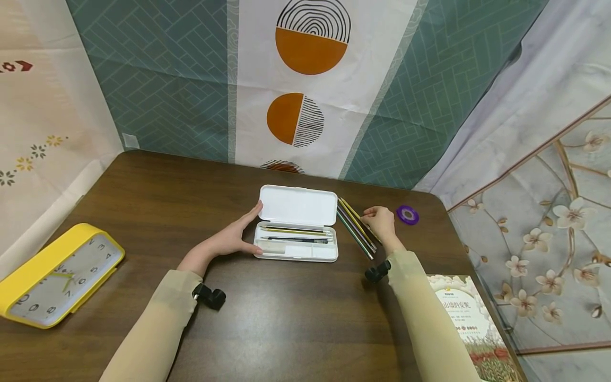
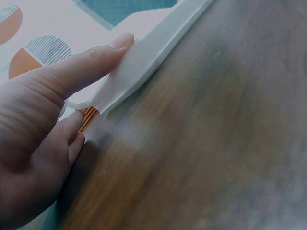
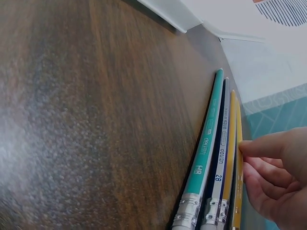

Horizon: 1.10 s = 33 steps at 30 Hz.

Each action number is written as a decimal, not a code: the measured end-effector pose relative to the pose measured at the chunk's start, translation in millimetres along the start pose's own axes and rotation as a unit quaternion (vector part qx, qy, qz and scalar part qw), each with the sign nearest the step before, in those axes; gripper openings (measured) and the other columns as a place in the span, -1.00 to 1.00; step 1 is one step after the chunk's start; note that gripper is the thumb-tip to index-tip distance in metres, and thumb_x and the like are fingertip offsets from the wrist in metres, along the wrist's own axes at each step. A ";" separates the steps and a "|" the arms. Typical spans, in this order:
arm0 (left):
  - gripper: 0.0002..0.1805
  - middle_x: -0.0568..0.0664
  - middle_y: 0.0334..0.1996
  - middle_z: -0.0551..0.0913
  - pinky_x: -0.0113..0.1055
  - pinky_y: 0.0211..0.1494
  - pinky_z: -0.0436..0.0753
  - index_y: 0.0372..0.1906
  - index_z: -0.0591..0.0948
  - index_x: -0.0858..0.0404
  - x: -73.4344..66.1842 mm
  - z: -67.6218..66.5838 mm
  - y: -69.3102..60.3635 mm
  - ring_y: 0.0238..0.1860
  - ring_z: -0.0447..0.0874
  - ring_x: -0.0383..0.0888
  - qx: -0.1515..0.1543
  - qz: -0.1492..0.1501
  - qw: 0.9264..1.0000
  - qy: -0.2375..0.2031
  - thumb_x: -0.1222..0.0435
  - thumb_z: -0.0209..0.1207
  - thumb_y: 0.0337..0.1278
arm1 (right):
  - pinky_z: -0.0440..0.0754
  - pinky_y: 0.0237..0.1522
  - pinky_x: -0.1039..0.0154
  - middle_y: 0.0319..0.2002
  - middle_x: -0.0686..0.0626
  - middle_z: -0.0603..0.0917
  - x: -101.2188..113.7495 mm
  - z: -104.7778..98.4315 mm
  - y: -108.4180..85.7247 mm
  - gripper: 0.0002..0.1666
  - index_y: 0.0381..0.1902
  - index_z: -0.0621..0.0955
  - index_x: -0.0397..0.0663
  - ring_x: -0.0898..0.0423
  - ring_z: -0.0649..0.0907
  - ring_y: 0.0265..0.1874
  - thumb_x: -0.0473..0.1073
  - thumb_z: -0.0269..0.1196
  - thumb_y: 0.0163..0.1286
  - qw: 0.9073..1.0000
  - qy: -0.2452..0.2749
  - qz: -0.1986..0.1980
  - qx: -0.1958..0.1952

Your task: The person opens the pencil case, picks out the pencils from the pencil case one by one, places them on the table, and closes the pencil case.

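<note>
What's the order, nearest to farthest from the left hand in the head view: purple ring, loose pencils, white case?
1. White case: touching the left hand.
2. Loose pencils: right of the case.
3. Purple ring: beyond the right hand.

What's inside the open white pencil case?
Pencils lie lengthwise along the back and middle of the case, with a pale block at front left. The left hand overlaps the left edge. Anything beneath the pencils or block is covered.
</note>
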<state>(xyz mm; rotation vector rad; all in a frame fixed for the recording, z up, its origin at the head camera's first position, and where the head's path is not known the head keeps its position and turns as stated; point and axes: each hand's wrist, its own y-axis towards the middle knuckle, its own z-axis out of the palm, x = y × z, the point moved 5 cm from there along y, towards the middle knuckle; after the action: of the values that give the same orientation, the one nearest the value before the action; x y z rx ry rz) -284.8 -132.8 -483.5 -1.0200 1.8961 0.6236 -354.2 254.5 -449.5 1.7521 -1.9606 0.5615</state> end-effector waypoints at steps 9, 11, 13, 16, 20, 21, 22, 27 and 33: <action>0.34 -0.06 0.59 -0.33 0.12 0.53 -0.08 0.59 -0.23 0.07 0.2 -0.2 0.1 0.59 -0.33 0.05 0.001 -0.002 1.000 0.004 0.14 0.52 -0.14 | 0.62 -0.15 0.08 -0.21 -0.29 0.75 2.4 -6.2 0.6 -0.66 -0.10 0.68 -0.33 -0.14 0.71 -0.23 -0.20 0.37 0.24 1.000 0.016 -0.011 -0.015; 0.35 -0.06 0.59 -0.33 0.13 0.53 -0.08 0.59 -0.23 0.07 0.3 0.0 0.1 0.59 -0.33 0.05 0.002 -0.003 1.000 0.003 0.13 0.52 -0.14 | 0.62 -0.13 0.06 -0.19 -0.29 0.74 5.7 -8.9 1.5 -0.65 -0.07 0.67 -0.33 -0.15 0.71 -0.20 -0.20 0.36 0.24 0.999 0.025 -0.020 -0.021; 0.35 -0.07 0.59 -0.33 0.12 0.53 -0.08 0.59 -0.23 0.06 0.3 0.2 0.2 0.59 -0.33 0.05 0.002 -0.004 1.000 0.002 0.13 0.52 -0.14 | 0.62 -0.10 0.05 -0.18 -0.29 0.74 11.7 -11.8 2.2 -0.63 -0.05 0.66 -0.32 -0.15 0.71 -0.18 -0.19 0.37 0.25 0.998 0.039 -0.035 -0.028; 0.35 -0.07 0.59 -0.33 0.12 0.53 -0.08 0.59 -0.23 0.06 0.6 0.5 0.2 0.59 -0.33 0.04 0.001 -0.004 1.000 0.000 0.13 0.52 -0.14 | 0.63 -0.08 0.02 -0.18 -0.29 0.75 27.0 -16.9 1.3 -0.64 -0.05 0.66 -0.33 -0.16 0.72 -0.18 -0.21 0.37 0.25 0.995 0.067 -0.066 -0.040; 0.35 -0.07 0.59 -0.33 0.12 0.53 -0.08 0.59 -0.23 0.07 0.5 0.5 0.3 0.59 -0.33 0.04 0.000 -0.005 1.000 0.001 0.14 0.52 -0.15 | 0.65 -0.08 0.05 -0.19 -0.27 0.75 55.1 -22.2 -4.5 -0.68 -0.06 0.66 -0.28 -0.14 0.73 -0.19 -0.21 0.36 0.27 0.988 0.100 -0.103 -0.049; 0.35 -0.07 0.59 -0.33 0.12 0.53 -0.08 0.59 -0.23 0.07 0.4 0.4 0.3 0.59 -0.33 0.04 0.000 -0.005 1.000 0.002 0.15 0.52 -0.14 | 0.65 -0.08 0.07 -0.19 -0.26 0.76 62.4 -22.8 -6.4 -0.69 -0.07 0.66 -0.27 -0.13 0.73 -0.20 -0.21 0.36 0.28 0.987 0.107 -0.112 -0.050; 0.34 -0.07 0.59 -0.33 0.12 0.53 -0.08 0.59 -0.23 0.07 0.2 0.5 0.2 0.59 -0.33 0.04 0.000 -0.005 1.000 0.002 0.15 0.52 -0.14 | 0.66 -0.08 0.08 -0.19 -0.26 0.76 69.6 -23.1 -8.1 -0.70 -0.07 0.66 -0.26 -0.12 0.73 -0.20 -0.21 0.35 0.29 0.985 0.111 -0.120 -0.050; 0.34 -0.06 0.59 -0.33 0.12 0.53 -0.08 0.59 -0.23 0.08 -0.7 0.1 -0.1 0.59 -0.33 0.04 0.000 -0.007 1.000 0.000 0.17 0.52 -0.14 | 0.66 -0.07 0.07 -0.21 -0.25 0.76 100.3 -18.4 -14.8 -0.72 -0.08 0.65 -0.27 -0.11 0.73 -0.21 -0.26 0.36 0.28 0.975 0.134 -0.173 -0.043; 0.35 -0.06 0.59 -0.33 0.12 0.53 -0.07 0.59 -0.23 0.07 0.0 0.4 0.2 0.59 -0.34 0.05 0.001 -0.006 1.000 0.001 0.15 0.52 -0.15 | 0.66 -0.08 0.08 -0.22 -0.22 0.75 120.3 -0.1 -22.3 -0.73 -0.08 0.65 -0.26 -0.09 0.73 -0.21 -0.28 0.36 0.27 0.969 0.135 -0.208 -0.015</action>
<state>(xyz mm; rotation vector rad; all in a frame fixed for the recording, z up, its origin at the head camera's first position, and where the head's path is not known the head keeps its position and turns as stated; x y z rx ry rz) -284.8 -132.4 -483.8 -1.0305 1.8909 0.6131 -343.2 154.5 -379.9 1.8828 -1.3590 0.5801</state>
